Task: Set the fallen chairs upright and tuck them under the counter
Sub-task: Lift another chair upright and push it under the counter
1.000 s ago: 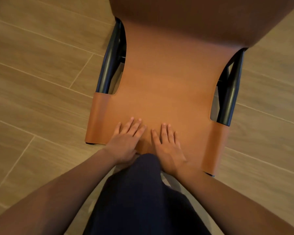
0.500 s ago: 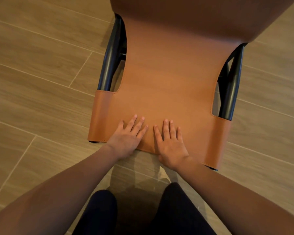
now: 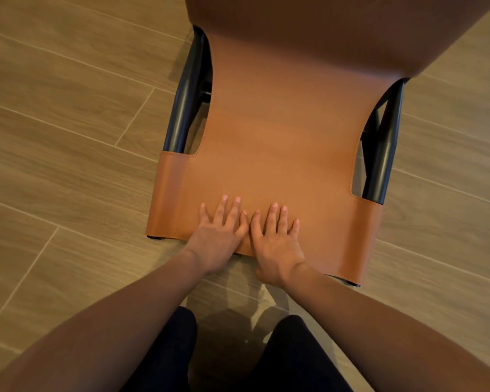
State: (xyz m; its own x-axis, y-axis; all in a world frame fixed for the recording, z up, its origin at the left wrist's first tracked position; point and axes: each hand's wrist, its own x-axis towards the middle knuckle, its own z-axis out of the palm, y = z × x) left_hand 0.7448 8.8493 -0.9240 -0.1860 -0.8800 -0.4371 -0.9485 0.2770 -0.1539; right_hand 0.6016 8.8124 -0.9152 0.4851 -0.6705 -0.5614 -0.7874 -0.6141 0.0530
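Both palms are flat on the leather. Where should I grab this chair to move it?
Likely the bare black frame tubes, the left tube and right tube, one per hand, coming in from the outer sides. They are round and exposed where the leather panel is cut away; the flat panel under the left hand and right hand offers nothing to curl round.
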